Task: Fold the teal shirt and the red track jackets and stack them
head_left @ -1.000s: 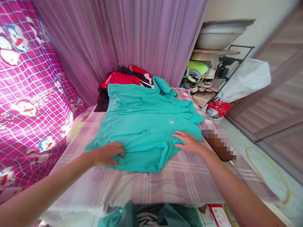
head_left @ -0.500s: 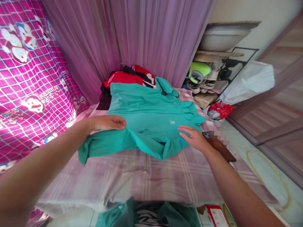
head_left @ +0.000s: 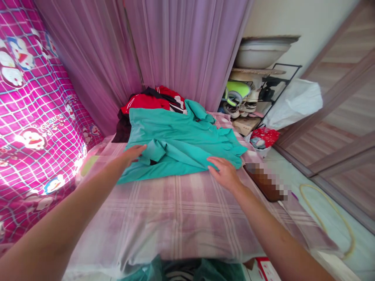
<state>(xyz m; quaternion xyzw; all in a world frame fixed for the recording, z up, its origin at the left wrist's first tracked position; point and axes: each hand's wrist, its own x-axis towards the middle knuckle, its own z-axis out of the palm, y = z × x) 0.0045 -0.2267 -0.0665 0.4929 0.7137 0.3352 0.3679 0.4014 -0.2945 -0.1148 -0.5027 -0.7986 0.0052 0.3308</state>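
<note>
A teal long-sleeved shirt lies spread on the plaid-covered bed, its collar end to the right. The near sleeve is folded back across the body, with its cuff pointing left. At that cuff is my left hand, fingers stretched out along the fabric and not closed around it. My right hand rests by the shirt's near right edge, fingers spread and touching the cloth. The far sleeve lies bunched at the back.
Red and black clothes are heaped behind the shirt against a purple curtain. A phone lies at the bed's right side. Beyond stands a shoe rack with a basin. A pink patterned cloth hangs at the left.
The near sleeve has gone from stretched out at the lower left to folded over the shirt's body. My left hand has let go of it. My right hand has shifted slightly left.
</note>
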